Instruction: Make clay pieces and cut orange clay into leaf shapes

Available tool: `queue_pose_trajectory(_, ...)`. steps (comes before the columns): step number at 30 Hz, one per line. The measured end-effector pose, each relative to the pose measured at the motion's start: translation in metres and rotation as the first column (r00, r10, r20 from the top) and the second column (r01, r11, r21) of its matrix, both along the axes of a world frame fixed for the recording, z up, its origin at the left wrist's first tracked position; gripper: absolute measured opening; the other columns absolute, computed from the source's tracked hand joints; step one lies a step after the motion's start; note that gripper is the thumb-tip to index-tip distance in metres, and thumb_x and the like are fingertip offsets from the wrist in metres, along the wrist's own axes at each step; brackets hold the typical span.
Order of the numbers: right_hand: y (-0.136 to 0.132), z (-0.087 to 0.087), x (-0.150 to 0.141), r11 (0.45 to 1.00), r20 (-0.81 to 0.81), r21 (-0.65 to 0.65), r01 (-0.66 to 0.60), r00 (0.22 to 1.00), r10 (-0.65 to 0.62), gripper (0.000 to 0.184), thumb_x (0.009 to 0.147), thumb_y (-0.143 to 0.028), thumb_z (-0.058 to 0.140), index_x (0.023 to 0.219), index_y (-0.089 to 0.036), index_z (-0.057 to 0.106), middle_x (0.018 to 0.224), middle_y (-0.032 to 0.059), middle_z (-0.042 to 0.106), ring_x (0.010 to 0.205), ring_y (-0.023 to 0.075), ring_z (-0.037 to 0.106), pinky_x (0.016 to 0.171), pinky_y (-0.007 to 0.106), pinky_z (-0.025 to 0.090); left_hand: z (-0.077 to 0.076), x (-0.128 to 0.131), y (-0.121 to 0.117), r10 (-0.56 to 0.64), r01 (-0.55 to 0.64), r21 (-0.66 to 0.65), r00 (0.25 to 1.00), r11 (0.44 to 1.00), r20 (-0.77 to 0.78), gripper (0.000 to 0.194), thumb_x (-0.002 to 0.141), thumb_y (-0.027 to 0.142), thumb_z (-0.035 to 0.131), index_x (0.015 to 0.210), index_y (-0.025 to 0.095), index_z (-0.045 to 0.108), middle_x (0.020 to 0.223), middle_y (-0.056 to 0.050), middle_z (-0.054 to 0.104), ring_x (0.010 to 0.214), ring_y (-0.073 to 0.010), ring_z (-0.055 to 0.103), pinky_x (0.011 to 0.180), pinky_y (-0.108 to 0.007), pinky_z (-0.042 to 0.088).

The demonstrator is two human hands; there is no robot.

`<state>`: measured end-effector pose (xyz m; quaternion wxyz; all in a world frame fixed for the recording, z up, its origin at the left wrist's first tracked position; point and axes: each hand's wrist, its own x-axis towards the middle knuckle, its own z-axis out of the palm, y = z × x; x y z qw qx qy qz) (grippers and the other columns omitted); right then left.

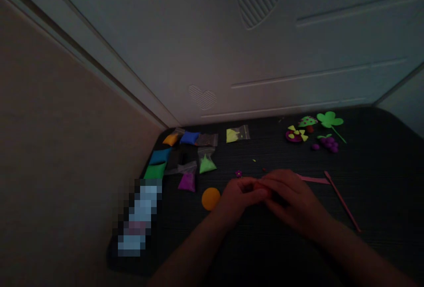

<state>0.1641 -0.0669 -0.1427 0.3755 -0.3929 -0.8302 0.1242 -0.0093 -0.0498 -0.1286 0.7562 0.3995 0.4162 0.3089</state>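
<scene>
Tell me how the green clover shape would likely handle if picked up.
The green clover would probably bend at its long, thin stem. Its lobes look thin, suggesting little weight for its size. Lying flat, it seems unlikely to roll.

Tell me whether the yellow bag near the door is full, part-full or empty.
Part-full: yellow clay takes up the left side, while the bag's right side is mostly clear plastic.

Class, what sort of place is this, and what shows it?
Probably a craft table at home: coloured clay packets like the purple one, modelled pieces like the green clover, and a pink tool.
</scene>
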Motion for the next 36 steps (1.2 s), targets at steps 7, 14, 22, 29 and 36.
queue_pose_trajectory(7, 0.001, 0.002, 0.001, 1.0, -0.024, -0.01, -0.024, 0.999, 0.023, 0.033, 0.079, -0.018, 0.059, 0.112, -0.022, 0.055, 0.103, 0.0077, 0.065, 0.095, 0.0199, 0.059, 0.081, 0.038, 0.05, 0.0, -0.001, 0.002, -0.069, 0.069, -0.018, 0.998, 0.997, -0.014, 0.023, 0.065, 0.027, 0.076, 0.082, 0.015, 0.068, 0.07, 0.003, 0.063, 0.064, -0.0078, 0.052, 0.065, -0.02, 0.04)
queue_pose_trajectory(14, 0.0, 0.002, -0.001, 0.997, -0.024, -0.033, -0.065, 0.998, 0.064, 0.031, 0.079, -0.017, 0.059, 0.11, -0.022, 0.057, 0.103, 0.0067, 0.065, 0.095, 0.0188, 0.059, 0.083, 0.037, 0.049, 0.006, -0.005, 0.002, -0.122, 0.127, 0.03, 0.983, 0.991, -0.137, 0.019, 0.066, 0.028, 0.074, 0.079, 0.015, 0.069, 0.069, 0.003, 0.062, 0.063, -0.0081, 0.051, 0.062, -0.02, 0.038)
queue_pose_trajectory(22, 0.0, 0.002, -0.001, 0.998, -0.005, -0.036, -0.059, 0.998, 0.058, 0.032, 0.079, -0.016, 0.058, 0.111, -0.021, 0.054, 0.105, 0.008, 0.064, 0.096, 0.0195, 0.058, 0.083, 0.038, 0.048, 0.009, -0.005, 0.003, -0.147, 0.15, 0.008, 0.978, 0.989, -0.151, 0.023, 0.064, 0.03, 0.075, 0.081, 0.015, 0.067, 0.072, 0.003, 0.062, 0.066, -0.0081, 0.051, 0.064, -0.02, 0.038)
queue_pose_trajectory(29, -0.001, 0.0, 0.001, 0.997, 0.008, -0.036, -0.064, 0.998, 0.064, 0.035, 0.079, -0.017, 0.058, 0.113, -0.022, 0.054, 0.105, 0.0082, 0.064, 0.096, 0.0209, 0.059, 0.083, 0.04, 0.049, 0.009, -0.008, 0.004, -0.194, 0.199, 0.011, 0.962, 0.98, -0.195, 0.02, 0.066, 0.03, 0.074, 0.079, 0.015, 0.069, 0.07, 0.003, 0.061, 0.064, -0.0085, 0.05, 0.063, -0.02, 0.037)
queue_pose_trajectory(36, 0.001, -0.001, 0.001, 0.997, 0.007, -0.02, -0.071, 0.997, 0.071, 0.034, 0.08, -0.017, 0.058, 0.113, -0.022, 0.054, 0.106, 0.0086, 0.064, 0.097, 0.0209, 0.059, 0.083, 0.041, 0.05, 0.009, -0.005, 0.003, -0.158, 0.162, 0.017, 0.976, 0.987, -0.15, 0.015, 0.065, 0.028, 0.074, 0.074, 0.016, 0.069, 0.067, 0.004, 0.062, 0.063, -0.0087, 0.051, 0.063, -0.021, 0.038)
